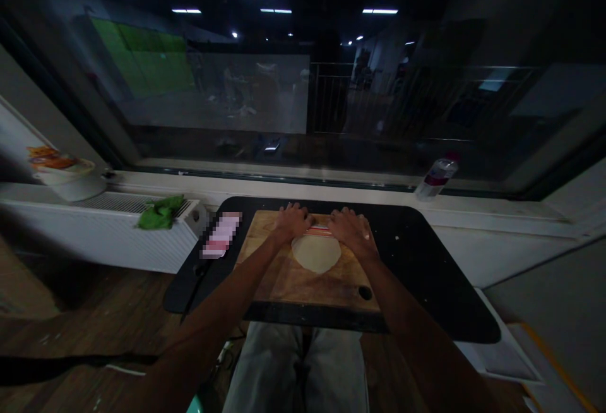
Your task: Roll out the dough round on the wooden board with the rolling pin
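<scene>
A flat, pale round of dough (316, 255) lies on a wooden cutting board (298, 290). Across the dough's far edge runs a short stretch of a rolling pin (319, 231) with red and pale stripes. My left hand (292, 220) is closed over its left end, fingers bent forward. Over the right end, my right hand (349, 227) is curled in the same way. Both palms hide the pin's ends. The board rests on a black table (411, 261) in front of my knees.
A phone-like pink object (222, 235), blurred out, lies left on the table, a dark strap-like thing (192, 293) below it. A green cloth (161, 212) and a white bucket (73, 179) sit on the radiator (118, 236). A bottle (436, 178) stands on the windowsill at right.
</scene>
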Available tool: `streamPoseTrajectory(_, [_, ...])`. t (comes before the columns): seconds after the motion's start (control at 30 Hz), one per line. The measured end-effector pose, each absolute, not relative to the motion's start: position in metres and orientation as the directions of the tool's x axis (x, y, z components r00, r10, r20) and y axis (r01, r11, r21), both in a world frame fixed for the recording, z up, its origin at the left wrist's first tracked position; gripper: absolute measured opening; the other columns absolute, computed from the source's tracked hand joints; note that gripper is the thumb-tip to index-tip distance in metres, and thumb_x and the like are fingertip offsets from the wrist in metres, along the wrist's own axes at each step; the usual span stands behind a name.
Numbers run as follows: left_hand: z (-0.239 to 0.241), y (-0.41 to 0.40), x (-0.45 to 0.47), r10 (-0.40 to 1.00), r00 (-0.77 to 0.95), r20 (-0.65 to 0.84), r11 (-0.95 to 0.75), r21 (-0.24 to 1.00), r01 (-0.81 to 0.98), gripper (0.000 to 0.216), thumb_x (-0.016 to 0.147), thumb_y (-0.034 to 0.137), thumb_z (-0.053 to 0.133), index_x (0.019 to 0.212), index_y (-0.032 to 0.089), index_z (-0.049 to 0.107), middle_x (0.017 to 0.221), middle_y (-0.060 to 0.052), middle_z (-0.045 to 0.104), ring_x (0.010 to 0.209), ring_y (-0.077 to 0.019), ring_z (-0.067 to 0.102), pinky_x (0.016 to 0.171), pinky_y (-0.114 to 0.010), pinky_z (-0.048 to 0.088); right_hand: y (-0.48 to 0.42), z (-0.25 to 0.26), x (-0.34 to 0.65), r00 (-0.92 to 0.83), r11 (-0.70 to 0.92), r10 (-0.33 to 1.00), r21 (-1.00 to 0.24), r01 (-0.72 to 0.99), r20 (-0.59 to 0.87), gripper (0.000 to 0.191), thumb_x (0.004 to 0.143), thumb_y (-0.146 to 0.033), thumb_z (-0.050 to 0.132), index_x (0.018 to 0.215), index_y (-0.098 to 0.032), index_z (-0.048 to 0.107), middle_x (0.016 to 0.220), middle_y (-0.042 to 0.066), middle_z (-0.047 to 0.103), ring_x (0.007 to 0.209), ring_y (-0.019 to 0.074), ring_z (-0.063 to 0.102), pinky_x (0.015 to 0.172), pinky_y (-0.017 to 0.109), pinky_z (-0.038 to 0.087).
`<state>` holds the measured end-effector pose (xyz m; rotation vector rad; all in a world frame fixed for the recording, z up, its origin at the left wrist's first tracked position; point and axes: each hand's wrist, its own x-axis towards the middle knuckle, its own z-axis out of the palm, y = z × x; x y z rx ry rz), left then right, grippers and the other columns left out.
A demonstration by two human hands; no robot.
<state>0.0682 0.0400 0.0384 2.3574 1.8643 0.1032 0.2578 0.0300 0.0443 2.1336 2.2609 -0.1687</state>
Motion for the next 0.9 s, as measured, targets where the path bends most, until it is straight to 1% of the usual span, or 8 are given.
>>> streamPoseTrajectory(0.1, [0.036, 0.043, 0.068, 0.971, 0.239, -0.021, -0.234, 0.147, 0.961, 0.049, 0.112, 0.050, 0.043, 0.130, 0.023, 0.081, 0.145, -0.016, 0.070, 0.141, -0.0381, 0.061, 0.117, -0.055, 0.048, 0.032, 0.041, 0.258, -0.059, 0.055, 0.996, -0.054, 0.997, -0.064, 0.047, 0.112, -0.041, 0.044, 0.139, -0.020, 0.076, 0.149, 0.021, 0.068, 0.140, 0.0361, 0.061, 0.117, 0.054, 0.041])
streamPoseTrajectory(0.2, [0.034, 0.042, 0.068, 0.971, 0.236, -0.025, -0.231, 0.130, 0.964, 0.050, 0.113, 0.050, 0.042, 0.132, 0.023, 0.079, 0.144, -0.018, 0.070, 0.139, -0.0381, 0.061, 0.116, -0.056, 0.048, 0.032, 0.042, 0.259, -0.048, 0.044, 0.995, -0.054, 0.998, -0.082, 0.047, 0.112, -0.041, 0.045, 0.140, -0.020, 0.075, 0.148, 0.021, 0.068, 0.139, 0.0363, 0.062, 0.117, 0.054, 0.041])
streamPoseTrajectory(0.3, [0.034, 0.037, 0.067, 0.965, 0.255, -0.052, -0.248, 0.114, 0.962, 0.047, 0.115, 0.049, 0.040, 0.134, 0.026, 0.077, 0.147, -0.016, 0.068, 0.143, -0.0379, 0.058, 0.119, -0.057, 0.045, 0.028, 0.045, 0.259, -0.054, 0.048, 0.993, -0.061, 0.997, -0.100, 0.047, 0.112, -0.040, 0.044, 0.144, -0.021, 0.073, 0.149, 0.020, 0.067, 0.139, 0.0361, 0.061, 0.117, 0.054, 0.041])
streamPoseTrajectory(0.4, [0.037, 0.031, 0.067, 0.959, 0.274, -0.073, -0.265, 0.117, 0.957, 0.047, 0.115, 0.051, 0.040, 0.141, 0.028, 0.073, 0.151, -0.016, 0.065, 0.145, -0.0387, 0.055, 0.121, -0.059, 0.042, 0.024, 0.046, 0.261, -0.078, 0.074, 0.994, -0.058, 0.996, -0.081, 0.046, 0.112, -0.040, 0.043, 0.143, -0.022, 0.073, 0.150, 0.019, 0.067, 0.139, 0.0357, 0.061, 0.116, 0.052, 0.041])
streamPoseTrajectory(0.5, [0.037, 0.028, 0.068, 0.964, 0.254, -0.079, -0.245, 0.114, 0.963, 0.050, 0.115, 0.049, 0.038, 0.144, 0.026, 0.070, 0.151, -0.018, 0.065, 0.143, -0.0388, 0.057, 0.120, -0.059, 0.042, 0.024, 0.043, 0.263, -0.091, 0.087, 0.994, -0.058, 0.995, -0.067, 0.046, 0.113, -0.040, 0.044, 0.143, -0.021, 0.073, 0.149, 0.019, 0.068, 0.138, 0.0353, 0.062, 0.117, 0.051, 0.040])
streamPoseTrajectory(0.67, [0.039, 0.027, 0.072, 0.968, 0.245, -0.054, -0.237, 0.126, 0.963, 0.049, 0.115, 0.045, 0.037, 0.142, 0.022, 0.071, 0.151, -0.019, 0.066, 0.144, -0.0392, 0.058, 0.120, -0.062, 0.042, 0.034, 0.035, 0.267, -0.082, 0.079, 0.992, -0.033, 0.996, -0.100, 0.046, 0.113, -0.038, 0.044, 0.145, -0.022, 0.073, 0.149, 0.019, 0.069, 0.137, 0.0349, 0.061, 0.117, 0.050, 0.040])
streamPoseTrajectory(0.8, [0.040, 0.028, 0.073, 0.964, 0.257, -0.070, -0.246, 0.135, 0.960, 0.051, 0.115, 0.049, 0.038, 0.143, 0.023, 0.071, 0.153, -0.019, 0.065, 0.145, -0.0399, 0.058, 0.122, -0.064, 0.040, 0.040, 0.030, 0.269, -0.091, 0.089, 0.991, -0.021, 0.996, -0.094, 0.046, 0.111, -0.035, 0.046, 0.147, -0.023, 0.072, 0.151, 0.020, 0.069, 0.139, 0.0362, 0.059, 0.117, 0.051, 0.040])
streamPoseTrajectory(0.9, [0.038, 0.031, 0.073, 0.961, 0.271, -0.049, -0.262, 0.144, 0.954, 0.051, 0.114, 0.050, 0.039, 0.142, 0.022, 0.072, 0.153, -0.020, 0.065, 0.146, -0.0416, 0.057, 0.124, -0.066, 0.039, 0.041, 0.029, 0.270, -0.096, 0.094, 0.992, -0.024, 0.995, -0.079, 0.048, 0.112, -0.039, 0.044, 0.146, -0.022, 0.073, 0.151, 0.020, 0.069, 0.140, 0.0366, 0.059, 0.117, 0.053, 0.041])
